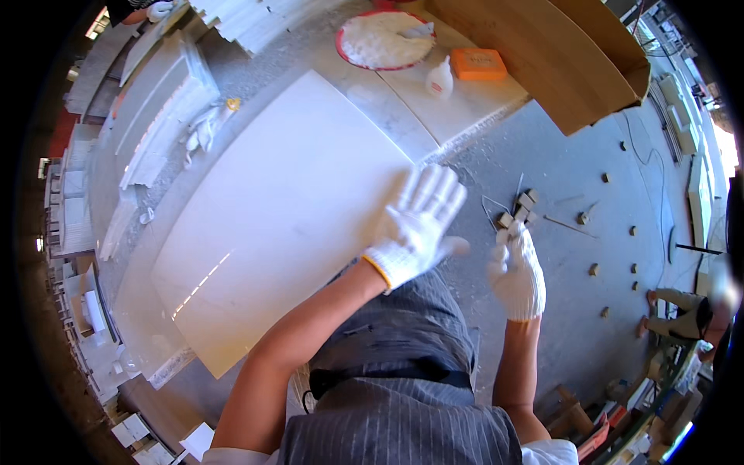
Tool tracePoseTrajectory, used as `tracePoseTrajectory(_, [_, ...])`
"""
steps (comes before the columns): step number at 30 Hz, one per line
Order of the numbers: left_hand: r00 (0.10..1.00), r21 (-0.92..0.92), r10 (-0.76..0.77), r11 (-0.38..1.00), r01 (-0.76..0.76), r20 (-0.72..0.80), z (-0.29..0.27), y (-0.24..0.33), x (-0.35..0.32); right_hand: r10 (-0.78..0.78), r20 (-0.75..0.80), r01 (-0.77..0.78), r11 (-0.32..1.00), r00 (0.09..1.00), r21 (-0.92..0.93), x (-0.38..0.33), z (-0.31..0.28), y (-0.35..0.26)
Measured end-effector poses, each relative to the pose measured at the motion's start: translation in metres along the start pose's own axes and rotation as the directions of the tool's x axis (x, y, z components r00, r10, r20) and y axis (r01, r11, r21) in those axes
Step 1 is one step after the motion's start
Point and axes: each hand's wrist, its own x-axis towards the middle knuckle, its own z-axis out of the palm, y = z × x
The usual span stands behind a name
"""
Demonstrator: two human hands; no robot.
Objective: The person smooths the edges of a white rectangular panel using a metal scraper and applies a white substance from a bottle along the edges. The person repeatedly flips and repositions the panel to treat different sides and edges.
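The gloved left hand [416, 225] lies spread flat on the near corner of the white slab [287, 209] — likely heavy, stiff, slick and chip-prone, best gripped at its edges — while the right hand [516, 273], just beside, pinches something too small to tell.

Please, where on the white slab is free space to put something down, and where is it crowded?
The white slab is bare left of the left hand. Crowded: beyond its far edge, the red dish, bottle and orange block.
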Motion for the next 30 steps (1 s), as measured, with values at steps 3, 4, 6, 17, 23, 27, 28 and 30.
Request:
tracePoseTrajectory(3, [0.913,-0.14,0.247,0.967,-0.212,0.324,0.005,0.052,-0.005,-0.165,-0.02,0.158,0.966,0.986,-0.203,0.002,0.009,-0.015])
tracePoseTrajectory(4, [0.858,-0.219,0.357,0.931,-0.293,0.37,-0.006,0.059,-0.006,-0.213,-0.012,0.203,0.943,0.977,-0.263,0.0,0.0,-0.021])
tracePoseTrajectory(6, [0.928,-0.257,0.338,0.894,-0.368,-0.155,0.003,0.032,-0.027,-0.262,-0.012,0.243,0.911,0.965,-0.333,-0.002,-0.016,-0.028])
tracePoseTrajectory(17, [0.82,0.216,0.552,0.791,-0.573,0.154,0.006,0.031,-0.046,-0.218,0.052,0.223,0.962,0.975,-0.159,-0.019,0.008,-0.001])
tracePoseTrajectory(23, [0.967,0.157,-0.166,0.968,0.198,-0.194,-0.03,-0.05,-0.035,-0.19,-0.038,0.183,0.973,0.981,-0.14,-0.015,-0.007,-0.011])
tracePoseTrajectory(27, [0.978,-0.067,0.198,0.979,-0.193,0.064,-0.025,0.005,-0.043,-0.156,-0.048,0.151,0.984,0.987,-0.097,-0.007,0.002,0.009])
tracePoseTrajectory(28, [0.938,-0.248,0.329,0.922,-0.296,0.104,-0.021,0.018,-0.042,-0.181,-0.063,0.173,0.979,0.982,-0.112,-0.01,0.002,0.007])
tracePoseTrajectory(30, [0.989,-0.094,0.077,0.992,-0.089,-0.13,-0.016,-0.007,-0.04,-0.183,-0.029,0.179,0.979,0.983,-0.098,-0.006,-0.001,0.005])
